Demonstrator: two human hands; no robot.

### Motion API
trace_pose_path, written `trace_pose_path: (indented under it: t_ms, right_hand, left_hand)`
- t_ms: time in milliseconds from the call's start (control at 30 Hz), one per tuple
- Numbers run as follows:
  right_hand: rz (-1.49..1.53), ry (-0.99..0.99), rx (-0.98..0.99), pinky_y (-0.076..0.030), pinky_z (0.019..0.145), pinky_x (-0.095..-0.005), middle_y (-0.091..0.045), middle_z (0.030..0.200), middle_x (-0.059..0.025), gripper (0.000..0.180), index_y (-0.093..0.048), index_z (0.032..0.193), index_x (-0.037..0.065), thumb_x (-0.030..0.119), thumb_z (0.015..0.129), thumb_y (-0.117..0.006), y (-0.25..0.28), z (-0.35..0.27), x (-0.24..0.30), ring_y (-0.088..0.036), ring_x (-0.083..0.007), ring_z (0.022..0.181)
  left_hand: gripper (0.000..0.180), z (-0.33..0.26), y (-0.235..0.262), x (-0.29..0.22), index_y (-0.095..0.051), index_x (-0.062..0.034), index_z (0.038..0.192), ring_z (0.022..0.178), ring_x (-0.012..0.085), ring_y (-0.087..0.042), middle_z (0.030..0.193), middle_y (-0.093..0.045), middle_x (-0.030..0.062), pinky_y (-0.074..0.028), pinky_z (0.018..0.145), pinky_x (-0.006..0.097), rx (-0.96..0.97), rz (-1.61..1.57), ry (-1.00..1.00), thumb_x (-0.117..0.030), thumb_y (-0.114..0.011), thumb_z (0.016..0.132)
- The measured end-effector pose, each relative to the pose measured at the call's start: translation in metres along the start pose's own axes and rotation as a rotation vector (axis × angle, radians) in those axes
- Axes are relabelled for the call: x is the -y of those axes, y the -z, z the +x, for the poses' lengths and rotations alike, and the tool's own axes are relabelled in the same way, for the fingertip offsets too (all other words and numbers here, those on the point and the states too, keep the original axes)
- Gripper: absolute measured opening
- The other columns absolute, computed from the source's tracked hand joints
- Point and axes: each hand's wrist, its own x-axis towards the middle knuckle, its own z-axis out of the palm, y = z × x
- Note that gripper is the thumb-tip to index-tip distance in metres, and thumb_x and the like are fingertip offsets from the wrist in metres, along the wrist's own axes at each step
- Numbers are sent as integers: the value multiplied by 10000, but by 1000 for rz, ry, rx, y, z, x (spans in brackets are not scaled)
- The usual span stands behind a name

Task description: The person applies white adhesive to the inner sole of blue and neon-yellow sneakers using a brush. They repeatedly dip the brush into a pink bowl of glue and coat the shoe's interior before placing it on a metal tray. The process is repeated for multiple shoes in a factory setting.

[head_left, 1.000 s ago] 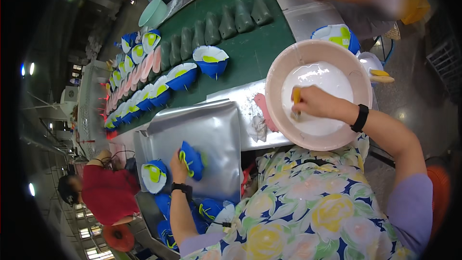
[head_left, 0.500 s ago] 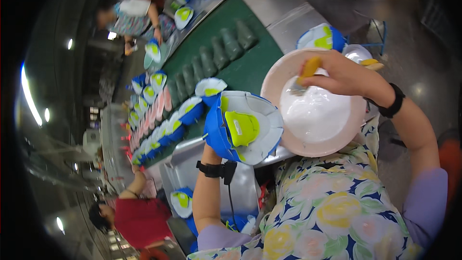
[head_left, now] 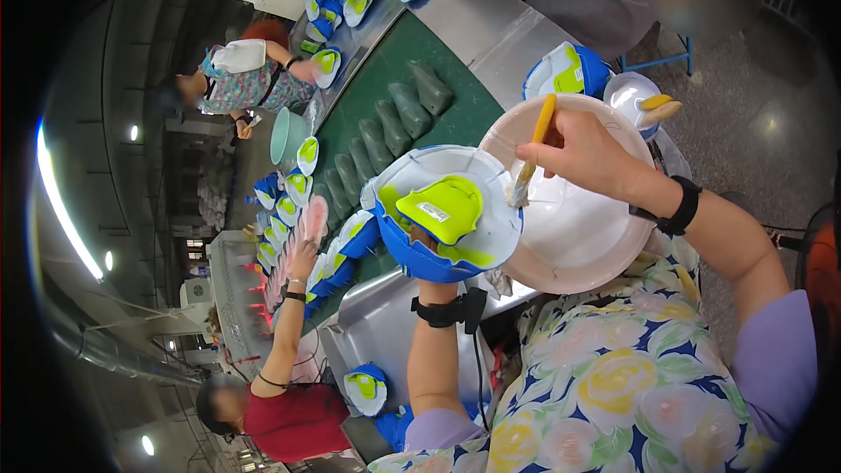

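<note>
My left hand (head_left: 427, 241) is shut on a blue shoe upper (head_left: 399, 245) with a white underside edge and a lime tongue, holding it from below; most of its fingers are hidden. Between the fingers of my right hand (head_left: 583, 153) is a brush (head_left: 542, 118) with a yellow handle. White paste coats its bristles, which touch or nearly touch the upper's right rim. Under that hand stands a wide pale pink basin (head_left: 604, 273) with white liquid inside, close beside the upper.
Dark green shoe lasts (head_left: 394, 127) line a green conveyor belt (head_left: 469, 96), with pink pieces (head_left: 313, 219) and more uppers (head_left: 350, 245) alongside. A white tub (head_left: 632, 92) with yellow-handled brushes stands past the basin. A co-worker in red (head_left: 298, 416) reaches over the belt; another person (head_left: 236, 79) works across it.
My right hand has lifted the brush out of the basin and brought it left to the upper's rim. The upper has tilted slightly. The co-worker in red now reaches to the pink pieces.
</note>
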Motion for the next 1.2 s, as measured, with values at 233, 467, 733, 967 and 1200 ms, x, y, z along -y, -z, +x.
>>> trace_pose_path:
  t_ms: [233, 467, 733, 967, 1200]
  right_hand:
    - [175, -239, 96, -519, 597, -238, -694, 858, -85, 295, -626, 1030, -38, 217, 918, -725, -21, -21, -2, -664, -125, 660]
    - [-70, 250, 143, -539, 671, -348, -693, 843, -133, 278, -660, 1054, 11, 180, 853, -750, -9, -24, 14, -692, -233, 727]
    - [-1042, 799, 628, -478, 772, -391, -646, 856, -56, 295, -659, 1187, 226, 215, 896, -611, -35, -18, 25, -679, -228, 800]
    - [-741, 884, 401, -501, 772, -410, -681, 912, -79, 164, -649, 972, 88, 163, 835, -702, -2, -14, 37, -681, -286, 882]
    - [-77, 1055, 424, -503, 898, -401, -669, 1078, -56, 242, -607, 1081, 113, 114, 859, -704, -30, -17, 49, -653, -275, 1004]
  left_hand:
    - [407, -2, -1, 11, -528, -7, 1382, 1165, 253, -624, 1328, -621, 112, -493, 998, 364, -76, 146, -197, -139, -568, 1000]
    - [424, 5, 24, 18, -516, -8, 1404, 1194, 245, -614, 1364, -605, 107, -488, 1013, 364, 74, -23, 279, -151, -567, 1008]
    - [514, -15, 44, 48, -510, -16, 1428, 1236, 280, -599, 1412, -576, 128, -488, 1054, 410, 822, -120, 636, -282, -598, 997]
    - [691, -57, 37, 2, -402, -53, 1501, 1299, 386, -545, 1448, -513, 219, -474, 1092, 514, 230, -1100, 1272, -554, -388, 1025]
    - [725, -87, 20, -7, -396, -73, 1508, 1330, 373, -520, 1476, -490, 211, -447, 1115, 528, 274, -915, 1238, -604, -366, 1015]
